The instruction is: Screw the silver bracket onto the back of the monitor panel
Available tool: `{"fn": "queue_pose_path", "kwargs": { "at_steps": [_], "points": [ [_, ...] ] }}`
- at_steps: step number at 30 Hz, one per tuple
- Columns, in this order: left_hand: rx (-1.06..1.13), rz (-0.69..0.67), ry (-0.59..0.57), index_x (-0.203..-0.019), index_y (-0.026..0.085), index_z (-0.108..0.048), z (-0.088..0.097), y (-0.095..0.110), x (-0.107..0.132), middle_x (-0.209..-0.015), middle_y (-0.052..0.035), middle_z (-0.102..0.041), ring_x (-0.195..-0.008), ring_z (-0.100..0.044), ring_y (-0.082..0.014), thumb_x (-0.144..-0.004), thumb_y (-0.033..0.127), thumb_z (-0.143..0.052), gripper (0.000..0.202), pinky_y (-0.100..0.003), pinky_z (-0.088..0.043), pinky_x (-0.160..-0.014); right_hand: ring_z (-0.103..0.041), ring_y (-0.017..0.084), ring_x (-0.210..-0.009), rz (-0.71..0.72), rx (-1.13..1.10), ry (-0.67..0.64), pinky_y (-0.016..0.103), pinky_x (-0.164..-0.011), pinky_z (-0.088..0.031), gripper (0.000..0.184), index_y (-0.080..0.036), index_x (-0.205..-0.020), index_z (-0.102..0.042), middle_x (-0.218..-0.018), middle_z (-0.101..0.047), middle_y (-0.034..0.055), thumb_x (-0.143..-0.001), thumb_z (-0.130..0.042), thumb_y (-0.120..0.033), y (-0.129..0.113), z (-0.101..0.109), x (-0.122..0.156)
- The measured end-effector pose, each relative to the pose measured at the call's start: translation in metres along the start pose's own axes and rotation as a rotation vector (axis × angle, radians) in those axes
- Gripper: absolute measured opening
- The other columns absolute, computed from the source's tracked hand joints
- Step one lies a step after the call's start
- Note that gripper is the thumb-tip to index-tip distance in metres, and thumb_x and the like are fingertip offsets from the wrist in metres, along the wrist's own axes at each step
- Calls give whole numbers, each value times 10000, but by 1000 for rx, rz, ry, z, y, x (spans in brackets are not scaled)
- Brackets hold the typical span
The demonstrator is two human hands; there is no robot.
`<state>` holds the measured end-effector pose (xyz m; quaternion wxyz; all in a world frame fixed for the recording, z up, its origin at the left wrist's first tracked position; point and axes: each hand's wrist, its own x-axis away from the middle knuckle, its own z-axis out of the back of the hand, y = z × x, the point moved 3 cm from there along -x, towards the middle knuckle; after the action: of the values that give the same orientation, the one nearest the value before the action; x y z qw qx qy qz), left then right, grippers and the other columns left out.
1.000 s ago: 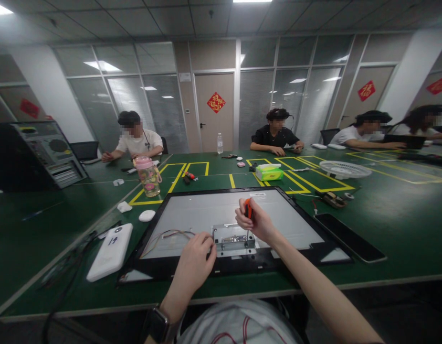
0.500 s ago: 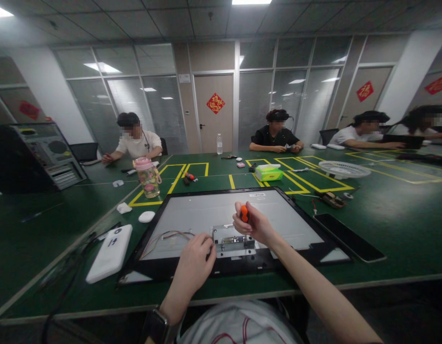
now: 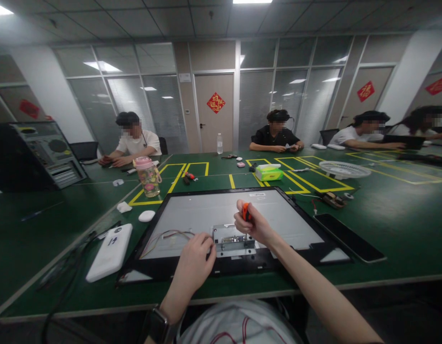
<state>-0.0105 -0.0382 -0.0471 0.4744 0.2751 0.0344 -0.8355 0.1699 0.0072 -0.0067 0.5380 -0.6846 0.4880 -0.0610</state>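
Note:
A display panel [image 3: 192, 210] with a grey back and black frame lies flat on the table before me. On its lower middle sits a metal bracket [image 3: 226, 247]. My left hand [image 3: 195, 255] is closed at the bracket's left edge, its bent fingertips gripping there and partly hidden. My right hand [image 3: 255, 223] is wrapped round the orange and black handle of a screwdriver [image 3: 247, 212], upright above the bracket's right part; its shaft and tip are hidden behind the hand. Thin wires [image 3: 167, 235] run over the panel left of the bracket.
On the left are a white power bank [image 3: 110, 253], a white round case [image 3: 146, 216], a pink-lidded bottle [image 3: 148, 177] and a computer case [image 3: 45, 155]. A black phone [image 3: 350, 237] lies right of the panel. Beyond it stands a tissue pack [image 3: 269, 173]. Several people sit across the table.
My right hand has turned slightly with the screwdriver, its handle shifting a little right. My left hand stays put. The person at far left has brought their hands together.

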Motion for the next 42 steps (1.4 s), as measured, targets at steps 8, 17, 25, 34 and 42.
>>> {"fn": "queue_pose_path", "kwargs": {
  "at_steps": [8,17,25,34,42],
  "points": [
    [2,9,-13,-829,181,-595,-2,-2,1,-973,-72,-655,-916,-632,-223,-920,141,-463,166,-381,-523,-842,-171,55,-409,-15,-24,36,183,-381,-143,527,-172,-609,-487,-479,-306,-85,-875,-569,-619,-4,0,-5],
    [-11,7,-5,-825,182,-598,1,1,-1,-959,-69,-656,-893,-636,-220,-914,134,-468,165,-372,-526,-824,-84,62,-390,9,-21,42,174,-387,-107,429,-237,-842,-473,-450,-249,-136,-833,-612,-643,1,2,-1],
    [6,2,14,-823,182,-610,2,1,1,-949,-65,-662,-890,-640,-221,-900,126,-479,162,-371,-532,-812,-120,63,-393,-22,-66,67,173,-383,-113,419,-210,-762,-501,-439,-275,-115,-849,-623,-601,-1,2,-3],
    [-9,-1,18,-827,190,-617,1,1,0,-950,-67,-662,-882,-638,-209,-907,136,-459,185,-365,-529,-825,-126,36,-390,-69,-53,73,170,-374,-98,495,-162,-665,-512,-482,-363,-85,-897,-547,-598,-1,0,-4],
    [-2,-4,20,-827,190,-613,1,0,-1,-954,-64,-663,-889,-639,-214,-904,131,-471,171,-369,-528,-830,-115,42,-379,0,-14,74,156,-378,-107,396,-223,-819,-474,-477,-373,-117,-835,-656,-574,-1,-2,-1]
  ]
}}
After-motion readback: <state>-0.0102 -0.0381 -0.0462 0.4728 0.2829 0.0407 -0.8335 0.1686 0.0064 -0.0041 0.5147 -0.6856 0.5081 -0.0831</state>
